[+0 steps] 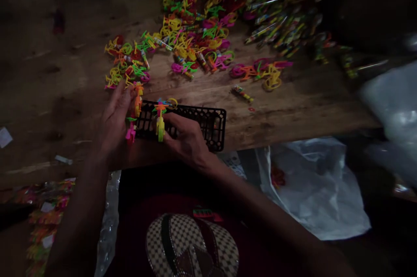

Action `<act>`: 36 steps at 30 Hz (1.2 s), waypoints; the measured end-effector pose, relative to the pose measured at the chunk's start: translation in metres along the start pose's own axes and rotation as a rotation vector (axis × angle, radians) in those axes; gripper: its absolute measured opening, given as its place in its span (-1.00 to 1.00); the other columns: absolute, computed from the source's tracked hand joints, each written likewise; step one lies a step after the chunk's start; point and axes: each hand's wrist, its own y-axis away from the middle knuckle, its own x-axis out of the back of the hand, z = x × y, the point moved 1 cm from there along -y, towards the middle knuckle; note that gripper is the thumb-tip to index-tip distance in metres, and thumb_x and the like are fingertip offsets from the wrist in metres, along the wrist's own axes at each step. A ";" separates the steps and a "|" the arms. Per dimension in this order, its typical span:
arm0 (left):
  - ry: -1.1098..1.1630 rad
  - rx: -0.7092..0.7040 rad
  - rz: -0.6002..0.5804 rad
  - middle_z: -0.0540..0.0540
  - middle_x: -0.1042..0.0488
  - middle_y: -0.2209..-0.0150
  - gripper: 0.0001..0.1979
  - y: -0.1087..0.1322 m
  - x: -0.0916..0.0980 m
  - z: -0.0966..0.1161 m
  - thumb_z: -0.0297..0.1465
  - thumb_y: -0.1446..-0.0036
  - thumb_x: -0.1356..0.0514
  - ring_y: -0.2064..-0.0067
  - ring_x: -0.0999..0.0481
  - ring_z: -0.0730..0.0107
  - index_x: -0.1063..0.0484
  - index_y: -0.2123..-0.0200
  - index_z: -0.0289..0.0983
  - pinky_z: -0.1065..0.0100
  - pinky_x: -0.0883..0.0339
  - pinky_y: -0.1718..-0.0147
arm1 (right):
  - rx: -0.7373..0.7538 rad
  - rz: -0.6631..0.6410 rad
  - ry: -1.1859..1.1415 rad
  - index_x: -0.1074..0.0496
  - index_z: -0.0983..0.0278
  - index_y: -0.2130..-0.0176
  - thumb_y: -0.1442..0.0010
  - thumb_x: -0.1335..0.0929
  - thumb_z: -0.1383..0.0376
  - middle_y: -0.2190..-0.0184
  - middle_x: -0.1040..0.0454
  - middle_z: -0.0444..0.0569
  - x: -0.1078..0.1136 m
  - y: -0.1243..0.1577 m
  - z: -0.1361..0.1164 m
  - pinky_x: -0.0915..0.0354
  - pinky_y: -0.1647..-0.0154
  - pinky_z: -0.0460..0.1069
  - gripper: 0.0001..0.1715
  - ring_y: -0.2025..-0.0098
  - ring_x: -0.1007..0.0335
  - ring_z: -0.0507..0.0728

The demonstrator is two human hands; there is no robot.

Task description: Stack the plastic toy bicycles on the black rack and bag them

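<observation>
I saw the grid tray (208,127) lying at the near edge of the tabletop (293,107), with the heap of toy pieces (202,20) behind it. A plastic bag (312,185) hung below the edge, right of the tray.

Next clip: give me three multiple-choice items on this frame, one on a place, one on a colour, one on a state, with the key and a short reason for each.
1. Where does the black grid tray lie?
A. On the wooden table, at its near edge
B. On the floor
C. On top of the toy pile

2. What colour is the lower part of the toy at the right hand?
A. Blue
B. Yellow-green
C. White

3. How does the left hand stand?
A. Flat and empty on the table
B. Closed round an orange and pink toy piece
C. Inside the white plastic bag

Key: 1 A, the tray rests on the wood just before the person's lap. 2 B, the part by the fingers is yellow-green under an orange top. 3 B, the fingers grip the piece beside the tray's left end.
</observation>
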 end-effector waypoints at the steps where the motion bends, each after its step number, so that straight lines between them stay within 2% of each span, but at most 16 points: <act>1: 0.033 0.040 -0.009 -0.11 -0.31 -0.39 -0.47 0.004 0.000 0.000 -0.09 -0.40 -0.05 -0.43 -0.25 0.11 -0.24 -0.35 -0.08 -0.05 -0.13 -0.41 | 0.014 -0.004 -0.032 -0.55 0.25 0.16 -0.26 -0.32 0.34 0.20 -0.64 0.00 -0.002 0.000 -0.001 -0.45 0.12 0.00 -0.79 0.20 -0.57 0.12; 3: 0.078 0.099 -0.033 -0.07 -0.24 -0.43 -0.47 0.012 -0.002 -0.001 -0.14 -0.40 -0.07 -0.45 -0.19 0.16 -0.22 -0.37 -0.08 0.01 -0.09 -0.44 | 0.014 -0.014 -0.087 -0.56 0.25 0.18 -0.30 -0.31 0.33 0.19 -0.64 0.00 -0.006 0.000 -0.002 -0.45 0.13 -0.01 -0.79 0.18 -0.57 0.12; 6: 0.066 0.093 -0.027 -0.04 -0.22 -0.44 -0.50 0.017 -0.007 -0.001 -0.21 -0.41 -0.06 -0.46 -0.19 0.20 -0.24 -0.37 -0.09 0.07 -0.09 -0.44 | -0.010 -0.043 -0.100 -0.57 0.24 0.18 -0.33 -0.30 0.32 0.25 -0.64 -0.02 -0.015 0.001 -0.002 -0.44 0.17 -0.01 -0.77 0.25 -0.55 0.11; 12: 0.101 0.085 -0.011 -0.09 -0.27 -0.41 -0.49 0.015 -0.010 -0.002 -0.21 -0.38 -0.06 -0.42 -0.26 0.15 -0.28 -0.35 -0.11 0.05 -0.18 -0.40 | 0.042 -0.070 0.055 -0.58 0.27 0.15 -0.35 -0.31 0.35 0.32 -0.63 0.02 -0.031 0.003 0.002 -0.40 0.15 0.07 -0.77 0.26 -0.46 0.17; 16: 0.115 0.067 -0.026 -0.03 -0.26 -0.42 -0.52 0.014 -0.008 -0.004 -0.23 -0.39 -0.05 -0.44 -0.22 0.21 -0.29 -0.33 -0.09 0.07 -0.12 -0.43 | 0.097 -0.063 0.089 -0.56 0.27 0.17 -0.38 -0.28 0.32 0.35 -0.60 0.02 -0.034 0.006 0.007 -0.37 0.21 0.07 -0.75 0.30 -0.41 0.18; 19: 0.077 0.032 -0.030 -0.06 -0.24 -0.43 -0.51 0.014 -0.007 -0.008 -0.17 -0.40 -0.06 -0.47 -0.14 0.18 -0.30 -0.33 -0.12 0.08 -0.07 -0.45 | 0.111 -0.045 0.174 -0.55 0.26 0.19 -0.42 -0.25 0.29 0.40 -0.57 0.01 -0.037 0.008 0.009 -0.33 0.24 0.06 -0.71 0.31 -0.38 0.18; 21: 0.088 0.048 -0.032 -0.06 -0.22 -0.43 -0.48 0.012 -0.007 -0.010 -0.09 -0.43 0.00 -0.48 -0.14 0.17 -0.27 -0.35 -0.12 0.09 -0.07 -0.44 | 0.134 -0.045 0.215 -0.55 0.27 0.18 -0.43 -0.24 0.30 0.39 -0.57 0.01 -0.040 0.009 0.009 -0.31 0.23 0.06 -0.71 0.29 -0.39 0.18; 25: 0.191 0.112 -0.044 -0.07 -0.21 -0.44 -0.34 0.010 -0.010 -0.011 0.05 -0.44 0.25 -0.44 -0.22 0.20 -0.20 -0.39 -0.13 0.13 -0.14 -0.42 | 0.177 -0.088 0.255 -0.55 0.28 0.14 -0.44 -0.24 0.31 0.37 -0.59 0.03 -0.046 0.009 0.009 -0.28 0.20 0.08 -0.71 0.28 -0.37 0.18; 28: 0.227 0.127 -0.044 -0.11 -0.25 -0.42 -0.26 0.009 -0.012 -0.008 0.09 -0.41 0.32 -0.45 -0.21 0.18 -0.19 -0.40 -0.16 0.11 -0.17 -0.40 | 0.223 -0.092 0.341 -0.54 0.29 0.13 -0.47 -0.23 0.30 0.38 -0.57 0.02 -0.048 0.008 0.011 -0.25 0.20 0.06 -0.69 0.28 -0.35 0.16; 30: 0.198 0.117 -0.041 -0.13 -0.26 -0.42 -0.29 0.008 -0.012 -0.006 0.08 -0.42 0.21 -0.45 -0.19 0.15 -0.21 -0.39 -0.19 0.11 -0.15 -0.41 | 0.263 -0.098 0.408 -0.53 0.28 0.17 -0.48 -0.21 0.29 0.41 -0.54 -0.01 -0.048 0.008 0.012 -0.23 0.21 0.05 -0.67 0.28 -0.33 0.15; 31: 0.174 0.108 -0.042 -0.14 -0.24 -0.42 -0.32 0.008 -0.012 -0.005 0.05 -0.40 0.08 -0.46 -0.18 0.12 -0.21 -0.39 -0.21 0.11 -0.13 -0.42 | 0.280 -0.108 0.427 -0.52 0.28 0.18 -0.49 -0.21 0.29 0.41 -0.53 -0.01 -0.048 0.008 0.013 -0.22 0.20 0.05 -0.66 0.27 -0.33 0.15; 33: 0.105 0.075 -0.034 -0.17 -0.23 -0.43 -0.27 0.007 -0.011 -0.004 -0.09 -0.25 -0.24 -0.46 -0.18 0.06 -0.21 -0.39 -0.25 0.13 -0.13 -0.41 | 0.302 -0.133 0.424 -0.51 0.29 0.15 -0.49 -0.19 0.29 0.36 -0.53 0.02 -0.049 0.008 0.014 -0.22 0.18 0.06 -0.66 0.22 -0.33 0.17; 34: 0.059 0.055 -0.031 -0.20 -0.25 -0.42 -0.21 0.006 -0.011 -0.004 -0.20 -0.15 -0.34 -0.44 -0.21 0.04 -0.21 -0.39 -0.28 0.14 -0.16 -0.40 | 0.306 -0.143 0.411 -0.51 0.30 0.12 -0.49 -0.19 0.30 0.32 -0.53 0.04 -0.049 0.008 0.014 -0.22 0.16 0.07 -0.68 0.20 -0.33 0.18; 36: -0.036 0.019 -0.008 -0.26 -0.30 -0.38 -0.18 0.006 -0.011 -0.004 -0.37 -0.06 -0.36 -0.39 -0.31 0.06 -0.22 -0.38 -0.32 0.17 -0.24 -0.35 | 0.296 -0.151 0.391 -0.49 0.33 0.04 -0.47 -0.21 0.32 0.27 -0.53 0.07 -0.050 0.008 0.014 -0.23 0.14 0.08 -0.70 0.17 -0.33 0.20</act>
